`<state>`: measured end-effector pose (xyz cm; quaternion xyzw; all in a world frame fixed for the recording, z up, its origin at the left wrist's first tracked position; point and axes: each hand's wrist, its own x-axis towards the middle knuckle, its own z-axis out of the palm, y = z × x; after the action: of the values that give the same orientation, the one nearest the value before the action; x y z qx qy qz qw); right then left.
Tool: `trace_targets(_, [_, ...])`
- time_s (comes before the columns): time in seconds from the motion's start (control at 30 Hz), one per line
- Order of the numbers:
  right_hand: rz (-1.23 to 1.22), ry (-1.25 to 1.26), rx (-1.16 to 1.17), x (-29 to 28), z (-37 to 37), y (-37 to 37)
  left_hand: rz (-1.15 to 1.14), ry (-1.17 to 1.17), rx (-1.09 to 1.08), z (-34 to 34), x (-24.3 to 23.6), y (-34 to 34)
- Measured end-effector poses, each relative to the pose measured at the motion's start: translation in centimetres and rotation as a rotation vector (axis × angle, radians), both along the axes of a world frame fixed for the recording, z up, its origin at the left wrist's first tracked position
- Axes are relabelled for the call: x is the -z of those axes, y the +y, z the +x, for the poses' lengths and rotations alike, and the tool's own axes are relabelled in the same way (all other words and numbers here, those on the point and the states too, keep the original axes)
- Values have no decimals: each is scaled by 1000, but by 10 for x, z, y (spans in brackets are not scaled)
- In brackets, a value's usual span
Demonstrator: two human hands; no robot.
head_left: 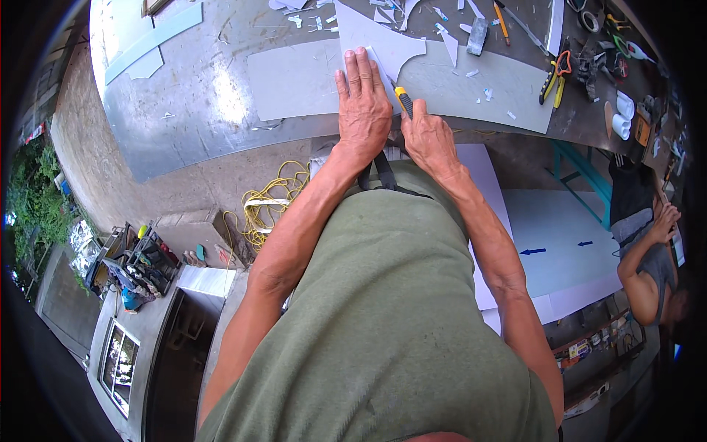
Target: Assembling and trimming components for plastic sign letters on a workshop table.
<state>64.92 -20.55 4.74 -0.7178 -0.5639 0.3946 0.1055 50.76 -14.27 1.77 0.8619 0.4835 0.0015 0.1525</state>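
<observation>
My left hand (363,103) lies flat on a white sheet piece (368,33) with a curved edge, its fingers stretched out and pointing away from me. Just right of it, my right hand (428,138) is closed round a yellow and black utility knife (403,99). The knife's front end points at the sheet, close beside my left fingers; its blade tip is too small to make out. Beneath the white piece is a wide light-grey sheet (294,82) on the metal worktable (184,129).
White offcuts (447,46), a grey block (477,37), an orange pencil (502,23) and pliers (563,65) lie farther off. White tape rolls (623,114) are at the right. Yellow cord (276,206) is coiled on the floor. Another person (648,258) is at the right.
</observation>
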Motion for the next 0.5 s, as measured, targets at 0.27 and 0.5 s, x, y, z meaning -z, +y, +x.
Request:
trace_targets(0.27, [11,22,17,6,-3,-2,16,2,7,-1,0,0])
trace_targets(0.5, [-106,-81,-14,-13,-11,12,19,-15,9,-2,3,0])
